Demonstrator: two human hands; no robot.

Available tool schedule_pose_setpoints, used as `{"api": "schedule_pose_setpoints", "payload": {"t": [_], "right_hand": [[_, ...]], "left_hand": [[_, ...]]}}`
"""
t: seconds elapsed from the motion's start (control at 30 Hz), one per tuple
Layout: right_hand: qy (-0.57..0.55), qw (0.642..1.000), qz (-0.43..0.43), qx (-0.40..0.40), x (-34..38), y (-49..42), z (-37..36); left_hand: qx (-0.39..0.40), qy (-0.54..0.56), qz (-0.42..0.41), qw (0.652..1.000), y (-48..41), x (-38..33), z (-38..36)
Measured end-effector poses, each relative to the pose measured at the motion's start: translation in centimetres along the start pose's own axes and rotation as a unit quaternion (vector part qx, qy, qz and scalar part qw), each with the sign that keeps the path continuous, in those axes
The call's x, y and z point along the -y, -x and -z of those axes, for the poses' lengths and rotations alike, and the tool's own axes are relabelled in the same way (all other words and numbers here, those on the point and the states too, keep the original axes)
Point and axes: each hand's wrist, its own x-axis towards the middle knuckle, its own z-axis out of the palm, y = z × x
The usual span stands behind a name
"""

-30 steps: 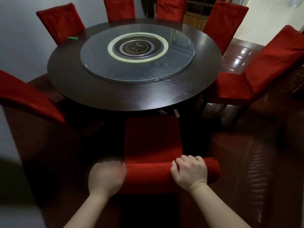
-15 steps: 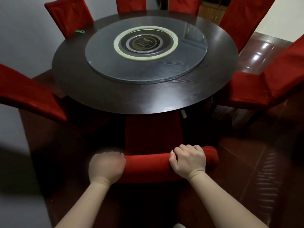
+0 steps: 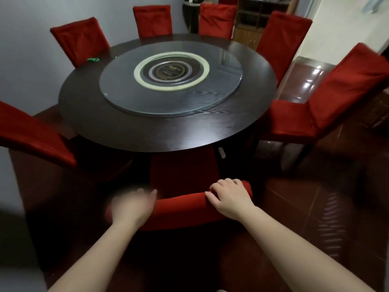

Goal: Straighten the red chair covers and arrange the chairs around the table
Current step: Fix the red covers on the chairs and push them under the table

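Head camera, looking down and forward: a nearest chair [image 3: 183, 204] in a red fabric cover stood at the near edge of a round dark wooden table [image 3: 105, 123], with its seat pushed partly under the rim and its padded backrest top facing the viewer.

The person's right hand [image 3: 230, 198] lay over the right end of that backrest top. Its fingers were bent over the far edge and its thumb lay stretched along the fabric, holding it lightly. The left hand [image 3: 132, 205] was at the left end of the backrest, smeared by motion. Its fingers looked loosely extended and gripped nothing that could be made out, and whether it touched the cover could not be told.

A round glass turntable [image 3: 221, 85] sat in the middle of the table, and a small green object [image 3: 93, 59] lay near the far left rim.

Six other chairs [image 3: 80, 41] in red covers ringed the table. The one on the right stood pulled out and angled away, on glossy reddish-brown floor tiles [image 3: 315, 207].
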Motion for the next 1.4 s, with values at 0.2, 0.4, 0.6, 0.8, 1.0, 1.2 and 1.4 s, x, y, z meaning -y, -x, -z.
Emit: {"api": "schedule_pose_setpoints", "payload": {"t": [0.2, 0.4, 0.6, 0.8, 1.0, 1.2, 1.4], "right_hand": [[0.005, 0.995, -0.089, -0.035, -4.4, 6.0, 4.9], [0.011, 0.985, -0.158, -0.064, -8.3, 14.0, 8.9], [0.002, 0.971, -0.217, -0.098, -14.7, 20.6, 11.8], [-0.011, 0.962, -0.247, -0.115, -24.0, 23.7, 14.2], [0.008, 0.965, -0.235, -0.114, -36.0, 25.8, 17.8], [0.007, 0.968, -0.227, -0.11, -49.3, 24.6, 21.2], [-0.075, 0.969, -0.208, -0.111, -58.4, 20.9, 19.4]], "left_hand": [[-0.088, 0.087, -0.115, 0.986, 1.7, -7.0, 5.4], [-0.135, 0.109, -0.231, 0.957, 4.1, -14.4, 9.9], [-0.142, 0.132, -0.317, 0.929, 6.3, -22.8, 13.1], [-0.148, 0.14, -0.367, 0.908, 6.3, -32.9, 16.3], [-0.139, 0.146, -0.365, 0.909, 4.8, -45.7, 18.7], [-0.119, 0.147, -0.368, 0.911, 3.5, -55.9, 19.1], [-0.023, 0.082, -0.381, 0.921, -3.3, -63.0, 19.7]]}}
